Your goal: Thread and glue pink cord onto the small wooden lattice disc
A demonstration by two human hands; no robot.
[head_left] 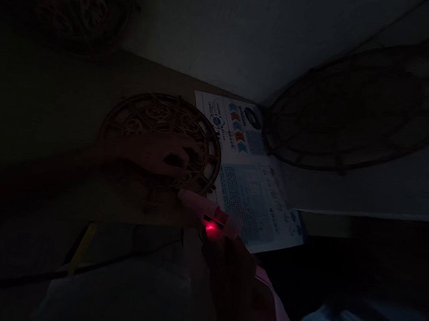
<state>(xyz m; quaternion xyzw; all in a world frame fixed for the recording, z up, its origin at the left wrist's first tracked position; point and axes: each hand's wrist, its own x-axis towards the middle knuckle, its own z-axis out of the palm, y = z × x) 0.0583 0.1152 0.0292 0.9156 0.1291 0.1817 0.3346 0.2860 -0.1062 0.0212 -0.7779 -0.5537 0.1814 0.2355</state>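
Note:
The scene is very dark. A round rattan frame (166, 103), with curled scroll ornaments inside its rim, lies flat at the middle left. My left hand (156, 153) is laid over it, the fingers bent and closed on its ornaments at the right side. My right hand (227, 266) is wrapped around a pink glue gun (199, 204), whose tip points up and left at the frame's lower edge. A red light glows on the gun near my fingers. Part of the frame is hidden under my left hand.
A printed paper sheet (247, 196) lies under the frame's right side. Another large round frame (338, 168) leans at the right, and a dim round piece (91, 15) stands upper left. A dark cord (116, 258) crosses the lower left. Pale wall (214, 35) rises behind.

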